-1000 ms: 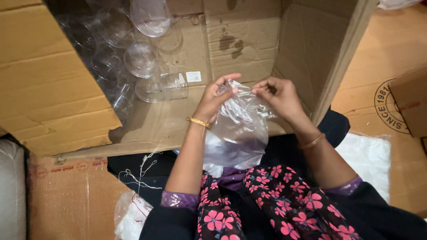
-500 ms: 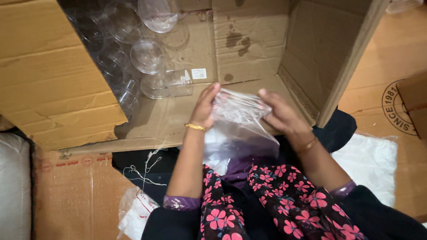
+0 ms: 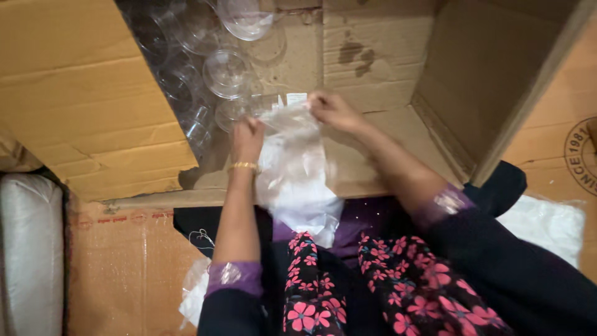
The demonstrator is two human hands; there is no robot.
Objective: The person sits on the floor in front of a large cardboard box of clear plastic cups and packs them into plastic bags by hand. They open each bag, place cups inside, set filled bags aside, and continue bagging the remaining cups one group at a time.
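Right now both hands are gripping the top edge of a clear plastic bag (image 3: pixel 298 168), each at a corner: the left hand (image 3: pixel 247 138) is closing its fingers around the left corner, and the right hand (image 3: pixel 333 111) is pinching the right corner between thumb and fingers. Between the two hands the bag's mouth is stretching fairly taut, while the rest is hanging slack below them, toward the person's lap and the floral cloth (image 3: pixel 348 292) there.

Judging by the creases and the way it is drooping, the bag is thin, soft and very light, probably a little slippery too (film like this tends to slide under a loose grip), so the corners of the rim are looking like the sensible places to hold it.

Just beyond the hands, clear plastic cups (image 3: pixel 227 68) are lying inside an open cardboard box (image 3: pixel 385 68), which is lying on its side with its flap (image 3: pixel 93 112) spreading out to the left of the left hand. A gold bangle (image 3: pixel 244 166) is sitting on the left wrist.
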